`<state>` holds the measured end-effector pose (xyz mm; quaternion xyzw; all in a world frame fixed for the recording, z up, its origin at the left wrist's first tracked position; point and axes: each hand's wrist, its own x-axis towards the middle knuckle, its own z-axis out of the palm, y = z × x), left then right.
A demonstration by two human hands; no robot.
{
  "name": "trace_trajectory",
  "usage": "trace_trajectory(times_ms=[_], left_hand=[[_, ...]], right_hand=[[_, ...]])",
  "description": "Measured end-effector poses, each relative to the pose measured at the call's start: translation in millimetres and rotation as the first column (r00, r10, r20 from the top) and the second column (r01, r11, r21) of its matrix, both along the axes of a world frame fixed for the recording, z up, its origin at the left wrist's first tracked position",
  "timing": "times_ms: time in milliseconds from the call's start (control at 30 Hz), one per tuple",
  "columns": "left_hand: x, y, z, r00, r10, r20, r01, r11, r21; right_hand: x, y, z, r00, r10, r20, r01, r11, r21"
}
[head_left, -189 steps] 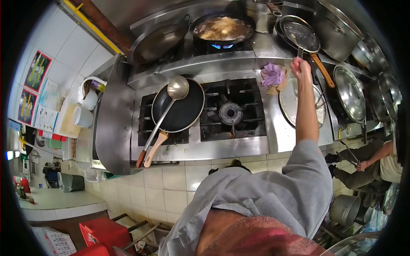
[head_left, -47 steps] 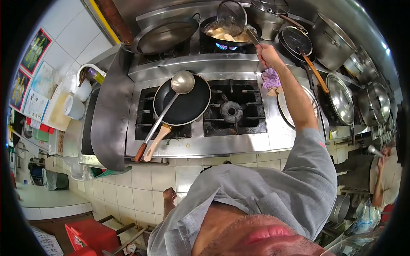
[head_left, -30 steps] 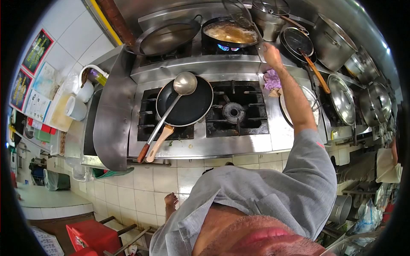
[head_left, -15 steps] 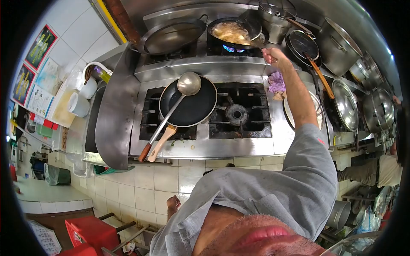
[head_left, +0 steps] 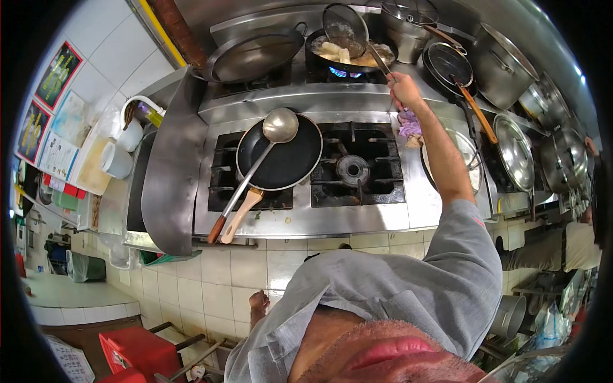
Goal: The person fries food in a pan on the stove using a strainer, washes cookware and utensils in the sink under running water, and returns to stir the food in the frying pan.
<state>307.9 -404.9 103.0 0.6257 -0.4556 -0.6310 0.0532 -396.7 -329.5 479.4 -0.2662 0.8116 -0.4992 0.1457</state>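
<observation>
My right hand [head_left: 405, 90] is closed round the handle of a mesh skimmer [head_left: 345, 24] at the back of the stove. The skimmer's round basket is tilted up over a dark wok [head_left: 391, 55]. Pale pieces of food [head_left: 343, 53] lie in bubbling oil in the wok, above a blue flame [head_left: 345, 73]. Down at my side hangs my left hand [head_left: 258, 300], its fingers curled, with nothing visible in it. On the front burner sits a black frying pan [head_left: 300, 156] with a steel ladle [head_left: 280, 126] resting across it.
A wide wok [head_left: 258, 57] stands at the back left. Pots, lids and a small pan [head_left: 451, 66] crowd the right, near a large stockpot [head_left: 504, 67]. A purple cloth [head_left: 409, 124] lies below my right forearm. Another person [head_left: 549, 249] is at the right edge.
My right hand has shifted slightly down and left. The skimmer's basket has swung left and tilted up, showing more of the food. My left hand stays at my side.
</observation>
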Motion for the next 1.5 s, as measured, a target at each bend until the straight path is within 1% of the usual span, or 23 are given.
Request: trace_trajectory(times_ms=[133, 200, 367, 433, 500, 533, 567, 633, 700, 733, 767, 800, 833, 900, 967, 1033, 1133, 1167, 1333, 1367, 1433, 1467, 1500], left_hand=[[4.5, -7.6, -20.8, 0.993, -0.116, -0.014, 0.114, 0.989, -0.098], [4.3, -7.8, -20.6, 0.997, -0.079, 0.007, 0.08, 0.992, -0.094], [4.7, -2.4, 3.8, 0.998, -0.007, 0.067, 0.01, 0.999, -0.052], [8.9, 1.2, 5.1, 0.996, 0.004, 0.093, -0.003, 1.0, -0.009], [20.5, 7.5, -5.2, 0.98, 0.198, -0.005, -0.194, 0.963, 0.186], [12.1, 15.4, 13.7, 0.996, 0.057, 0.063, -0.058, 0.998, 0.02], [10.7, 17.9, 13.1, 0.996, 0.059, 0.063, -0.06, 0.998, 0.019], [9.7, 20.7, 10.2, 0.989, 0.133, 0.058, -0.137, 0.988, 0.065], [8.9, 22.7, 8.1, 0.977, 0.205, 0.056, -0.21, 0.971, 0.113], [8.8, 23.6, 7.8, 0.969, 0.241, 0.056, -0.246, 0.959, 0.137], [9.3, 24.5, 8.0, 0.969, 0.241, 0.057, -0.247, 0.96, 0.136], [9.2, 25.6, 10.0, 0.987, 0.153, 0.039, -0.155, 0.986, 0.061], [8.3, 25.8, 11.5, 0.998, 0.064, 0.027, -0.063, 0.998, -0.016], [2.1, 19.4, 13.9, 0.998, 0.054, 0.03, -0.055, 0.998, 0.019], [0.2, 15.5, 12.6, 0.999, 0.039, 0.033, -0.041, 0.998, 0.057], [-2.2, 11.8, 3.7, 0.989, 0.15, 0.022, -0.151, 0.981, 0.124], [-0.6, 2.4, -6.2, 0.996, 0.084, 0.012, -0.084, 0.991, 0.106], [-0.5, -1.0, -9.4, 0.997, 0.081, 0.012, -0.082, 0.991, 0.107], [-1.8, -15.4, -22.9, 0.976, -0.216, -0.024, 0.207, 0.959, -0.195], [-3.0, -15.6, -25.1, 0.976, -0.218, -0.026, 0.209, 0.959, -0.193], [-26.0, -12.8, 8.8, 0.984, 0.15, 0.102, -0.157, 0.986, 0.065], [-25.8, -13.0, 10.5, 0.984, 0.149, 0.1, -0.156, 0.986, 0.065], [-23.9, -13.8, 10.0, 0.992, 0.069, 0.101, -0.073, 0.997, 0.034]], right_hand=[[2.3, 7.8, 11.3, 0.997, -0.02, -0.079, 0.027, 0.995, 0.092], [-3.3, 9.0, 13.2, 0.966, -0.077, -0.246, 0.092, 0.994, 0.05], [-38.5, 16.2, 4.9, 0.883, -0.19, -0.429, 0.218, 0.976, 0.017], [-41.8, 18.0, 8.2, 0.932, -0.206, -0.3, 0.263, 0.95, 0.166], [-54.8, 9.7, -7.1, 0.929, -0.247, -0.275, 0.294, 0.945, 0.143], [-63.8, 6.2, -14.4, 0.973, -0.228, -0.045, 0.229, 0.973, 0.03], [-73.0, 4.6, -21.6, 0.968, -0.169, 0.184, 0.188, 0.978, -0.095], [-69.5, -3.4, -18.8, 0.971, -0.126, 0.203, 0.147, 0.985, -0.092], [-66.6, -11.9, -14.7, 0.94, -0.007, 0.341, 0.068, 0.984, -0.166], [-61.9, -15.2, -12.7, 0.94, -0.007, 0.342, 0.067, 0.984, -0.166], [-57.2, -18.3, -10.9, 0.888, 0.023, 0.459, 0.089, 0.971, -0.221], [-53.1, -20.0, -8.5, 0.822, 0.061, 0.566, 0.116, 0.956, -0.271], [-57.8, -22.9, -13.3, 0.822, 0.062, 0.566, 0.115, 0.956, -0.272], [-62.1, -29.5, -22.3, 0.729, 0.18, 0.66, 0.11, 0.921, -0.373], [-60.8, -29.2, -24.6, 0.728, 0.175, 0.663, 0.109, 0.925, -0.365], [-54.0, -27.3, -22.3, 0.728, 0.17, 0.664, 0.109, 0.928, -0.357], [-40.2, -25.7, -16.8, 0.784, 0.185, 0.593, 0.061, 0.927, -0.371], [-34.6, -26.3, -14.9, 0.843, 0.136, 0.52, 0.052, 0.942, -0.331], [-25.7, -23.3, -7.6, 0.944, 0.048, 0.327, 0.031, 0.972, -0.233], [-25.7, -22.0, -6.5, 0.964, 0.028, 0.263, 0.03, 0.976, -0.214], [-28.7, -18.9, -4.1, 0.981, 0.007, 0.195, 0.032, 0.98, -0.195], [-32.2, -15.4, -2.7, 0.996, -0.024, 0.085, 0.036, 0.988, -0.148], [-31.7, -12.0, 1.3, 0.998, -0.048, -0.027, 0.045, 0.994, -0.101]])
